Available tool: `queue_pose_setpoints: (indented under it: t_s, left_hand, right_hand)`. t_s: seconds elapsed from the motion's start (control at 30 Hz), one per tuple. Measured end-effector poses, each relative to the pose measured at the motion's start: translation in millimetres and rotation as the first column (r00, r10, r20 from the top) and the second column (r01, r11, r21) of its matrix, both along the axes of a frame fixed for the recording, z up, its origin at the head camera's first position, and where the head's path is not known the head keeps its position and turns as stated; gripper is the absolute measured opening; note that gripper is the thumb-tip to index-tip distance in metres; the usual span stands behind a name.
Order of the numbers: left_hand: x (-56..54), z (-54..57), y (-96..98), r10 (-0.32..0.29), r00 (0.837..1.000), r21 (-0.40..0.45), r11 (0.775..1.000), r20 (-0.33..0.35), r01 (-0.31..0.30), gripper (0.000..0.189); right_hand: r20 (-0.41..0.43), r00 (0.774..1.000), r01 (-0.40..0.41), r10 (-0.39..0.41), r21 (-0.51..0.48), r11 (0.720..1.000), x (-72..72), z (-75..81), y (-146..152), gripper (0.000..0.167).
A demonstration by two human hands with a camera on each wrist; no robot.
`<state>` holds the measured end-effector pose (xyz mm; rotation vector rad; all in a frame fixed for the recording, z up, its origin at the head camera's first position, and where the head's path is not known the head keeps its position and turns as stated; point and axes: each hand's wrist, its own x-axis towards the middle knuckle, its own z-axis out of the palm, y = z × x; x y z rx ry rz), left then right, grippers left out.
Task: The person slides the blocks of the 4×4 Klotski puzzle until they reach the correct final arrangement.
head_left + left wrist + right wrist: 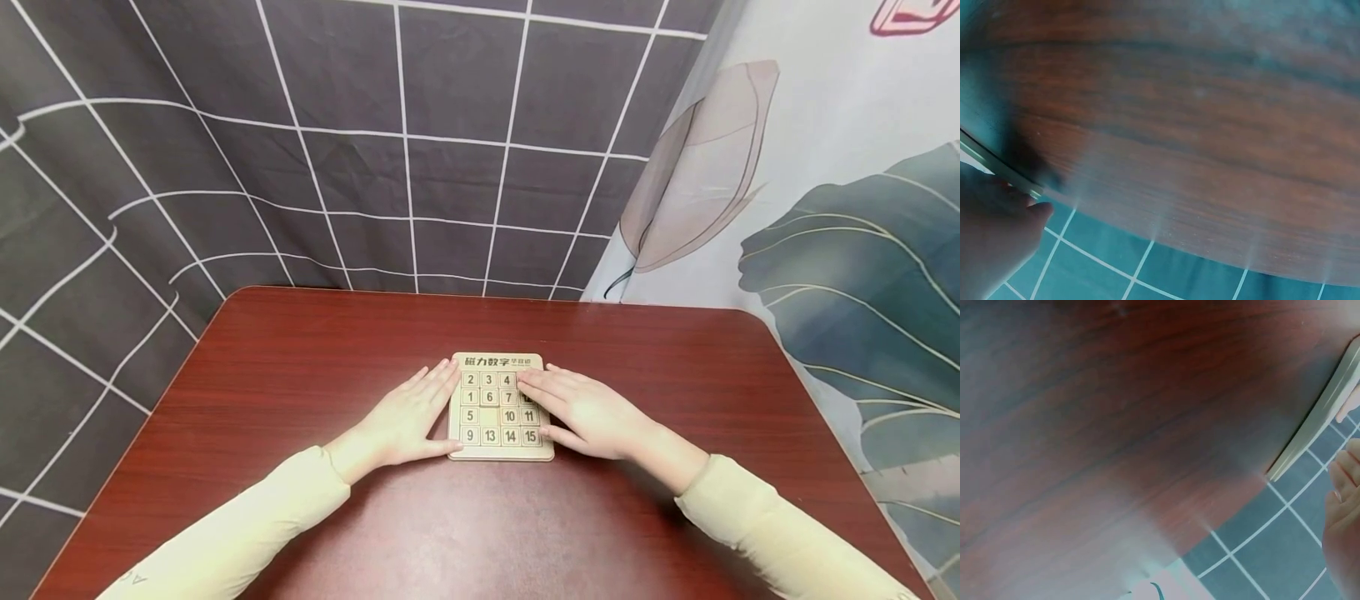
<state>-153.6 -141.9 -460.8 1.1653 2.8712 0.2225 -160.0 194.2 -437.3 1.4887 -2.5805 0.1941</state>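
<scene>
1. I see the number puzzle (pixel 489 417) flat on the table (pixel 315 358), about midway between the left and right edges, well apart from the far edge.
2. Left hand (pixel 401 423): fingers straight, along the puzzle's left edge, thumb at its near-left corner.
3. Right hand (pixel 596 410): fingers extended, over its right-hand tiles (pixel 510 417).
4. Hands apart, puzzle between them; gap between 5 and 10.

The head view was bright, and pale glare lay on the glossy red-brown wooden tabletop (pixel 495 517); the wrist views were dimmer, hazy.
</scene>
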Motion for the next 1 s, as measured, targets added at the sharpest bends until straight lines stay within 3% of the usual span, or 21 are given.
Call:
queue_pose_setpoints:
  t_s: [0.3,0.73,1.0]
  left_hand:
    - [-1.8,1.5,2.2,-0.007,1.000,0.008,1.000,-0.004,0.007,0.102]
    - [-2.3,0.1,2.2,-0.009,1.000,0.027,1.000,0.002,0.009,0.102]
    - [-0.5,-1.3,1.8,-0.003,1.000,0.018,1.000,0.008,0.003,0.103]
  right_hand:
    - [0.002,0.999,-0.042,0.042,-0.020,0.999,-3.1,-4.8,-2.0,0.062]
    - [-0.029,0.991,-0.133,0.133,-0.002,0.991,6.3,-13.8,-0.8,0.059]
    - [-0.024,0.990,-0.136,0.137,0.007,0.991,6.6,-15.2,-3.6,0.060]
